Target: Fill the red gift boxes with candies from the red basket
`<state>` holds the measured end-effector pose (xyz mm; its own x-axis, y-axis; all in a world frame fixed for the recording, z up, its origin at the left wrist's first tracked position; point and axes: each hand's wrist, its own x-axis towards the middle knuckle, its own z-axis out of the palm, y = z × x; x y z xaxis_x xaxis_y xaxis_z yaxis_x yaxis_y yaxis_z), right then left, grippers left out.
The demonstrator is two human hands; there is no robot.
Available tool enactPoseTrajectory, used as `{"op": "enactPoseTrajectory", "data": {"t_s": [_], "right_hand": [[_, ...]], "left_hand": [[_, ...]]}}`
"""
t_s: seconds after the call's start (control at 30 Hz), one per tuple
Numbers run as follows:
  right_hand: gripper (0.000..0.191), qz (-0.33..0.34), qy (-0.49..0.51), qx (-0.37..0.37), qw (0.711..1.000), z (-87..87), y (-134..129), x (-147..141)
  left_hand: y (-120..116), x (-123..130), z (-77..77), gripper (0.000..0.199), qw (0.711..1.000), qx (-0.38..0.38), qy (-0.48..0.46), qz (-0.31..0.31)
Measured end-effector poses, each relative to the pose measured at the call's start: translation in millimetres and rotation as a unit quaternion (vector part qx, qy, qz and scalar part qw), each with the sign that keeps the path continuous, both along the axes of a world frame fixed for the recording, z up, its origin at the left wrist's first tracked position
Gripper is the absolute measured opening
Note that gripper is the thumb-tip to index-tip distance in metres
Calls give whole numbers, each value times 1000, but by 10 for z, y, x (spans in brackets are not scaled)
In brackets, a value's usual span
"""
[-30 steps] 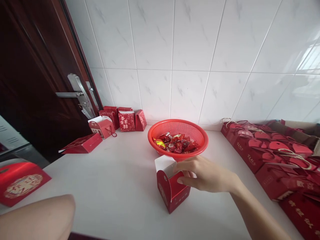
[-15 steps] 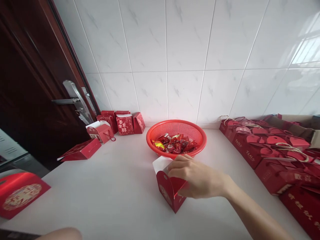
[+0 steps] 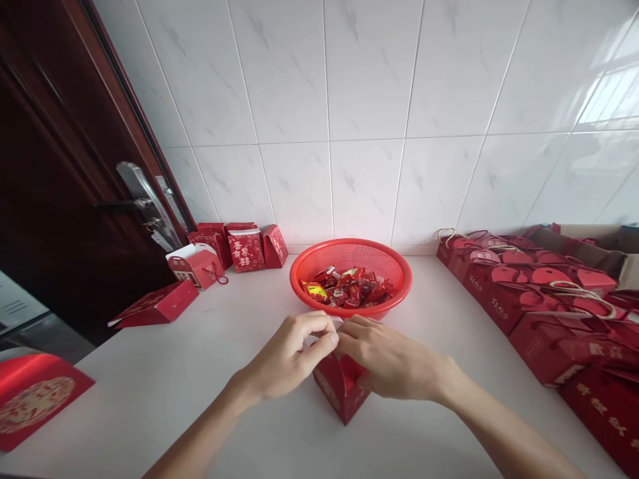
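A small red gift box point(image 3: 344, 389) stands on the white tabletop in front of the basket, its top mostly covered by my hands. My left hand point(image 3: 294, 349) pinches at the upper edge of the box, thumb and forefinger together near the flaps. Across the right side of the box lies my right hand point(image 3: 392, 356), its fingers curled over the top flap and touching my left fingertips. Just behind them sits a red plastic basket point(image 3: 303, 293) with several wrapped candies point(image 3: 352, 289) inside.
Rows of filled-out red gift boxes point(image 3: 499, 306) line the right side, with an open cardboard box point(image 3: 584, 233) behind. More red boxes point(image 3: 245, 251) stand at the back left, and another box point(image 3: 42, 396) is at the near left. A dark door point(image 3: 64, 166) borders the left.
My left hand has come up from the lower left edge to the top of the gift box. My right hand stays on the box.
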<state>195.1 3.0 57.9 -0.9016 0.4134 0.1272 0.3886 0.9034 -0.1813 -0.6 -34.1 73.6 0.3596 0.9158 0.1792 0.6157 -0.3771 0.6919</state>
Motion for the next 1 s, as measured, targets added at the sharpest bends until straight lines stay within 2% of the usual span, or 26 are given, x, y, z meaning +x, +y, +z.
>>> {"op": "enactPoseTrajectory", "data": {"t_s": [0.1,0.2,0.33,0.5,0.57,0.67,0.73,0.83,0.87,0.93,1.0], "right_hand": [[17,8,-13,77,997,-15,-4,-63],[20,20,-10,147,989,-67,-10,-137],[22,13,-29,181,983,-140,-37,-196],[20,2,-48,155,987,-145,-95,-203],[18,-3,-56,146,988,-129,-124,-207],[13,-16,-70,130,989,-97,-172,-217],[8,-31,-66,111,991,-66,-196,-219],[43,-42,-40,60,997,-6,-200,-196],[49,-43,-32,39,998,13,-193,-180],[41,-47,-20,3,999,41,-172,-141],[20,-53,0,-15,998,48,-149,-99]], "left_hand": [[0,-61,-68,31,1000,-14,-5,4],[-7,-113,-100,26,999,-44,-9,7],[-17,-205,-186,28,996,-60,-12,68],[-44,-323,-240,23,994,-62,-8,88],[-65,-355,-202,19,994,-63,-8,87],[-115,-401,-101,16,998,-41,-1,50],[-150,-442,-46,25,999,-29,30,20],[-182,-513,-43,48,994,-52,94,5],[-186,-534,-62,56,992,-60,108,7],[-192,-562,-111,68,989,-72,125,12],[-198,-566,-154,73,988,-78,133,15]]}}
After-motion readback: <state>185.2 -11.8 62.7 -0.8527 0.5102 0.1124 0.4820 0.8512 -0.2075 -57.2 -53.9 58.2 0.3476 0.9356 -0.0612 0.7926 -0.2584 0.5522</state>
